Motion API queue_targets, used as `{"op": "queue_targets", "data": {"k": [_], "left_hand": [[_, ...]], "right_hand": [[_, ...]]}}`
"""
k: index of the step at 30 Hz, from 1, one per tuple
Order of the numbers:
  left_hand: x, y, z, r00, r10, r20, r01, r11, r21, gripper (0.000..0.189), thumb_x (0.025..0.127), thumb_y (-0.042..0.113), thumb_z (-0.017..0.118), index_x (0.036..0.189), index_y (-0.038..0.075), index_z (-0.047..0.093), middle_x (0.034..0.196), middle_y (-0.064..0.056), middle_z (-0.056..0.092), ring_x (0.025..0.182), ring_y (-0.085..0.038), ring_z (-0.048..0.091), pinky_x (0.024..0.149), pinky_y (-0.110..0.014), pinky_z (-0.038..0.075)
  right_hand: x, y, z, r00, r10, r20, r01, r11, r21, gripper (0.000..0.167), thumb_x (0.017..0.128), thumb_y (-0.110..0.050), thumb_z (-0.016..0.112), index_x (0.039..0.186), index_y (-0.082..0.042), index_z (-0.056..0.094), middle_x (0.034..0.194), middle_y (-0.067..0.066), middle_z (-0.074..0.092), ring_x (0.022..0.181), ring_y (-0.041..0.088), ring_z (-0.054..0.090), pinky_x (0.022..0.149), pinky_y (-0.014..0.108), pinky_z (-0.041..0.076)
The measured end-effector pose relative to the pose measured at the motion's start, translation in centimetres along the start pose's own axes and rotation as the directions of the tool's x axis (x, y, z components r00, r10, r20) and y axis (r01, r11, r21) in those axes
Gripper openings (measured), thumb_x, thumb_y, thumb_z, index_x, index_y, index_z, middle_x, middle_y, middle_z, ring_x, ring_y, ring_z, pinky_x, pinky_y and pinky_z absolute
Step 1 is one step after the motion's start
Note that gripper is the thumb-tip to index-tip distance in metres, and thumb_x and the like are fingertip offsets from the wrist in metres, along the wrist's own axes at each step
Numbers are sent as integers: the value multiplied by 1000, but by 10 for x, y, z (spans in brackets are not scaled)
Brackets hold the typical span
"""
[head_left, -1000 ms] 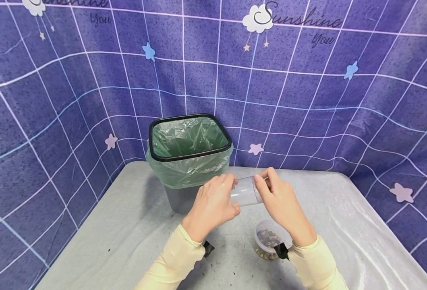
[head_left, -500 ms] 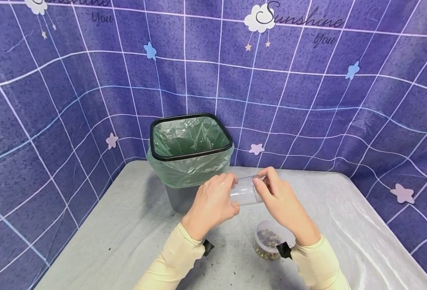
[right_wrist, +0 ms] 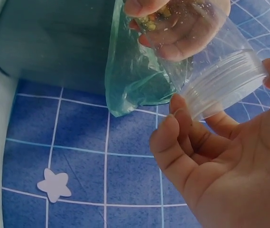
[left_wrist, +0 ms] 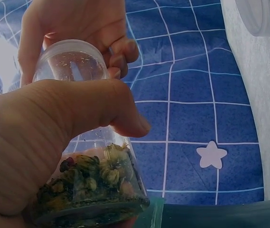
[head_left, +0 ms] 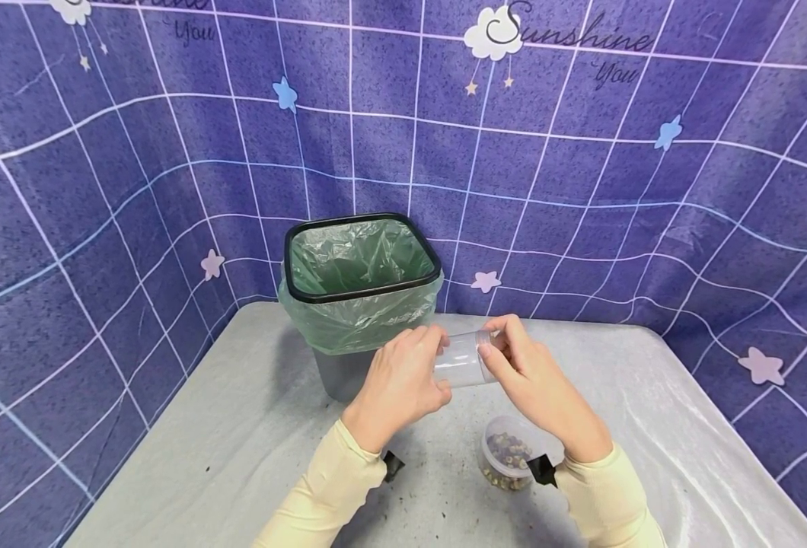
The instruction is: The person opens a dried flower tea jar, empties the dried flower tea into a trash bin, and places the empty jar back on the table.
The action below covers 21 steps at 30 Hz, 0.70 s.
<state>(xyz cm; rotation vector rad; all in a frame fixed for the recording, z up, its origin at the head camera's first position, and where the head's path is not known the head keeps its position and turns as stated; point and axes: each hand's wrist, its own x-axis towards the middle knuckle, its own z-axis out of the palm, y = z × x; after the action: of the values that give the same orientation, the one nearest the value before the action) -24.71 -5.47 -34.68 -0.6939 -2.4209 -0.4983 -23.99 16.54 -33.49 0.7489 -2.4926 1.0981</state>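
My left hand (head_left: 400,384) grips a clear plastic jar (head_left: 457,361) round its body, thumb and fingers on opposite sides. The jar lies tilted in the air above the table. Dried flower buds (left_wrist: 94,178) fill its lower end in the left wrist view. At the other end, the fingers and thumb of my right hand (head_left: 537,388) hold the ridged clear lid (right_wrist: 229,83) by its edge. Below my right hand, a round clear tub (head_left: 506,457) stands on the table with more dried buds inside, partly covered by the black wrist strap piece.
A grey trash bin (head_left: 338,377) with a black rim and green liner bag (head_left: 369,327) stands just behind my left hand. Small dark crumbs dot the grey table cover (head_left: 239,441). A blue gridded curtain (head_left: 547,190) hangs round the back and sides.
My right wrist has turned slightly, its sleeve shifting a little to the right, with the fingers still at the lid. My left hand and the jar stay nearly in place.
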Motion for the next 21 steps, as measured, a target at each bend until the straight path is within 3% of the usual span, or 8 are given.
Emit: {"op": "queue_targets", "data": {"k": [14,21], "left_hand": [[2,1,-1,998,-37,56,37,999,-6,51,61,17,85,108,16,65,85,6,61,80,-17,59,63,-37,51],[2,0,-1,998,-32,50,32,999,-5,50,61,17,84,107,16,65,86,6,62,80,-17,60,63,-36,51]], "right_hand": [[-2,3,-6,995,-57,78,51,996,78,27,106,-26,56,132,-22,48,96,-5,66,81,9,65,75,29,52],[-2,4,-10,990,-86,110,76,993,90,34,106,-23,57,138,-21,46,104,-5,66,89,10,68,81,30,54]]}}
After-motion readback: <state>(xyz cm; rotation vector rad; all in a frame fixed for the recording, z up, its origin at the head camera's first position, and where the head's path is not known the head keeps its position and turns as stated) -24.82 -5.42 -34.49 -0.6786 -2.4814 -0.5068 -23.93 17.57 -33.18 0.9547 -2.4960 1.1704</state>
